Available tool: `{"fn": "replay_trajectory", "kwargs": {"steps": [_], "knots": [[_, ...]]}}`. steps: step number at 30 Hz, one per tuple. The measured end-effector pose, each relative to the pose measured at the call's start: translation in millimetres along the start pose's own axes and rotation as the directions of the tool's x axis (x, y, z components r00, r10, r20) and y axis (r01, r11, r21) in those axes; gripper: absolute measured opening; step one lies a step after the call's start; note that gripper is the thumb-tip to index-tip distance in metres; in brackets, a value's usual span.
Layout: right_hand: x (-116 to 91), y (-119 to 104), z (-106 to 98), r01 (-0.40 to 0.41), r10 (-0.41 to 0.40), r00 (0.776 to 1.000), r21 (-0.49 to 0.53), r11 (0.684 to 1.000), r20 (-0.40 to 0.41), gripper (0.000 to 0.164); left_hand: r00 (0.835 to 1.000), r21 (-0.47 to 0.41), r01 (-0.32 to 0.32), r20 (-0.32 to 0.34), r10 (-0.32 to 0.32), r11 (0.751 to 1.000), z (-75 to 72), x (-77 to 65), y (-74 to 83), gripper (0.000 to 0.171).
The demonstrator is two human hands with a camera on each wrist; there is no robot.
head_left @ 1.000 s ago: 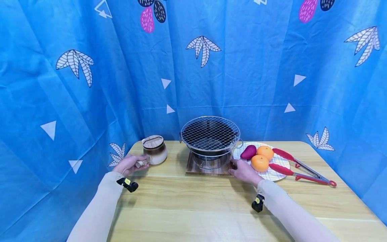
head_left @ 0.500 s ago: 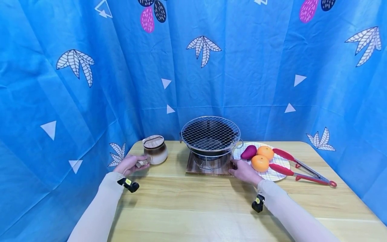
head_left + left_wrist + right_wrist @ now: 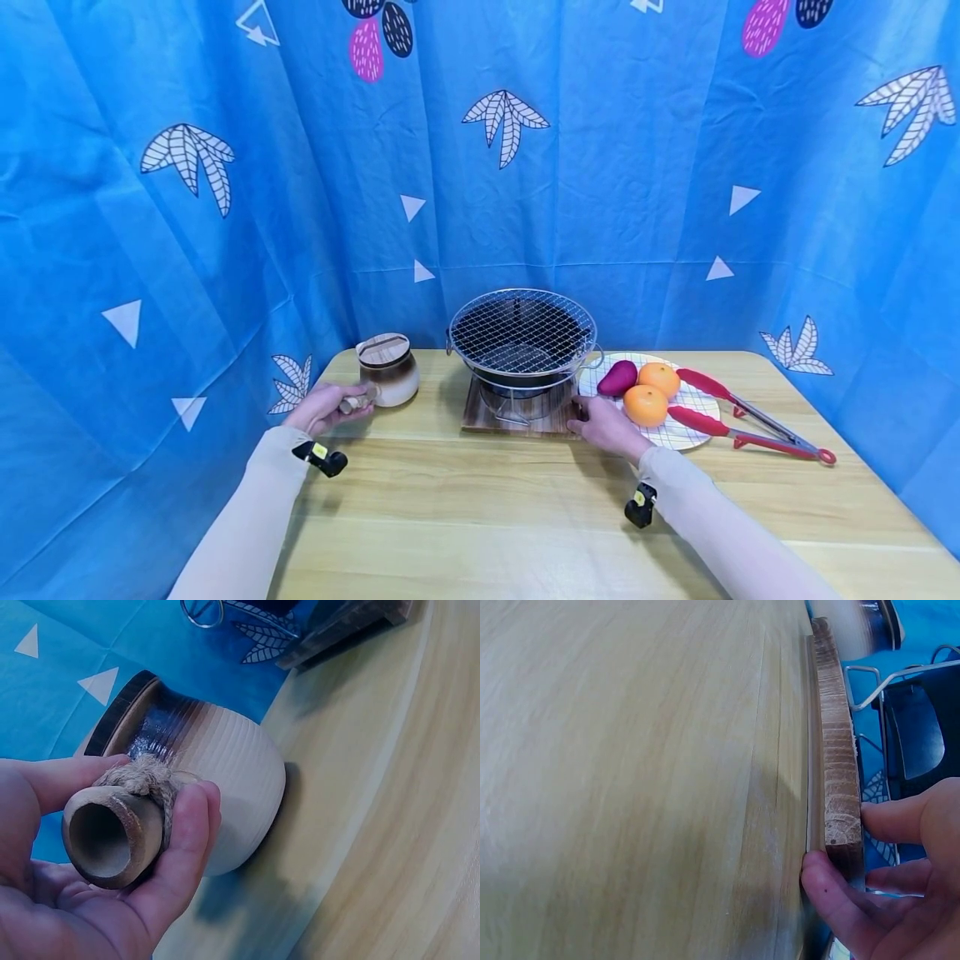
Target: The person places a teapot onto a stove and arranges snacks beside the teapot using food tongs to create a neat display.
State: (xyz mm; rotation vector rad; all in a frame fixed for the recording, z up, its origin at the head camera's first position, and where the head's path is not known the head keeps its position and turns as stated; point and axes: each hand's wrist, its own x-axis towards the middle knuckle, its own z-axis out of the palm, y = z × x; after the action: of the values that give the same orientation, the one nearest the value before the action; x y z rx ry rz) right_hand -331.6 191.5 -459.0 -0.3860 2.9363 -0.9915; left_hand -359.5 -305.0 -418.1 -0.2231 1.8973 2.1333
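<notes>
Shifted slightly toward the grill since the earlier frame: one lidded pot [image 3: 393, 385], brown-banded over a pale body, moved together with the left hand [image 3: 326, 408]. Nearest, two pale sleeves [image 3: 247, 508], a black device strapped at each wrist, above the wood-grain table [image 3: 465, 517]. Left hand: fingers curled round the pot's hollow handle [image 3: 146, 829], bound with twine [image 3: 142, 776]; pot upright at the table's far left. Right hand [image 3: 609, 427]: thumb and fingers pinching the near right corner of a dark wooden board [image 3: 480, 414]. Just beside that hand, one white checked plate [image 3: 701, 400], bearing two orange fruits [image 3: 645, 406] and one purple item [image 3: 617, 378]; red-and-metal tongs [image 3: 776, 446], spread, red tips over the plate's right side. On the board, one black grill [image 3: 517, 380] topped by round wire mesh [image 3: 522, 329]. Farthest, blue curtain [image 3: 480, 217] printed with leaves and triangles.
</notes>
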Motion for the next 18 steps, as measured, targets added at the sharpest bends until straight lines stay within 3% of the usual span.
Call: {"fn": "replay_trajectory", "kwargs": {"steps": [9,18], "knots": [[0.7,2.5,1.4,0.027,-0.027,1.0,-0.018,0.999,-0.016,0.054,1.0,-0.017,-0.021,-0.003,0.021,1.0,4.3,-3.2,12.1,0.036],[1.1,2.2,2.1,0.003,-0.003,1.0,0.001,1.0,0.002,0.057,0.999,-0.006,-0.023,0.038,0.023,1.0,5.9,-11.1,28.0,0.03]]}}
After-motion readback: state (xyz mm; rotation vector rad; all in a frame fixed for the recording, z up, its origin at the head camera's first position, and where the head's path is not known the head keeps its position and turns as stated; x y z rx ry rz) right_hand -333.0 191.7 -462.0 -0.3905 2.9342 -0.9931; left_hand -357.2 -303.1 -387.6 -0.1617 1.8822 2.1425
